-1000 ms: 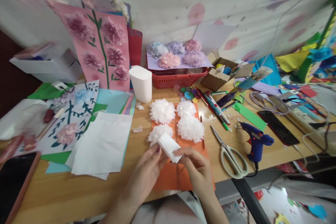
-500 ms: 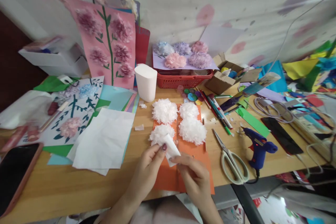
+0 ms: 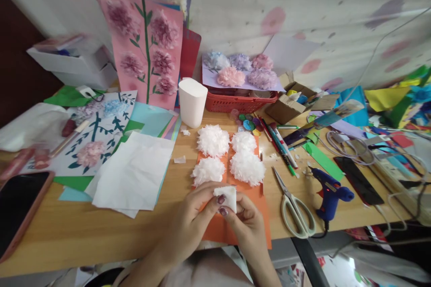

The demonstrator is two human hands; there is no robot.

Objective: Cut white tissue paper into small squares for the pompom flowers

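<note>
A small folded piece of white tissue paper (image 3: 229, 197) is pinched between both thumbs and fingers. My left hand (image 3: 197, 213) grips it from the left, and my right hand (image 3: 247, 222) closes on its lower right. Both hands are over the near part of an orange sheet (image 3: 259, 226). Just beyond them, several fluffy white paper flowers (image 3: 247, 168) lie on that sheet in two columns. To the left is a stack of white tissue sheets (image 3: 133, 175). Scissors (image 3: 296, 210) with pale handles and a blue glue gun (image 3: 330, 193) lie to the right.
A white container (image 3: 192, 104) stands behind the flowers. Behind it is a red basket (image 3: 232, 103) topped with coloured paper flowers. Markers (image 3: 281, 145), a cardboard box (image 3: 286, 108) and a dark phone (image 3: 358, 180) occupy the right. Another phone (image 3: 23, 208) lies at the left edge.
The white tissue piece went from a longer strip to a compact folded shape. Both hands have drawn closer together around it. The view has shifted slightly.
</note>
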